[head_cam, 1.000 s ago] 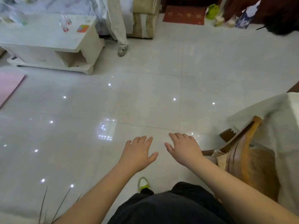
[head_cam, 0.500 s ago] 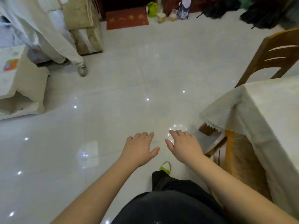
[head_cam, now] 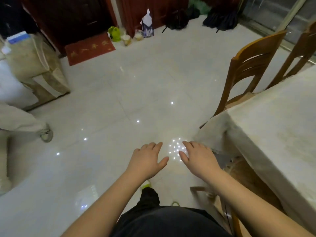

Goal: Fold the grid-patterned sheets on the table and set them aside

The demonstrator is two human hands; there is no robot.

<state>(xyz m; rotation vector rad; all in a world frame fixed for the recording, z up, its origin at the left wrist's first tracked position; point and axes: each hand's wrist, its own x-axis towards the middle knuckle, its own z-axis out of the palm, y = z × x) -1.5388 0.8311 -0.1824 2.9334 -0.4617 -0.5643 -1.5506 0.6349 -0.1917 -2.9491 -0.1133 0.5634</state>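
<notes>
My left hand and my right hand are held out in front of me, palms down over the glossy tiled floor, fingers apart, holding nothing. To my right is a table under a pale cream cloth, its near corner just right of my right hand. No grid-patterned sheet shows in this view. My dark trousers and a green-trimmed shoe are below the hands.
Two wooden chairs stand at the table's far side and another chair is tucked under its near edge. A person's leg and shoe are at the left. A covered sofa, a red doormat and bags lie beyond.
My view has swung to the right: the low white cabinet has left the frame and the clothed table and chairs have come in. Both hands stay out, empty, as before.
</notes>
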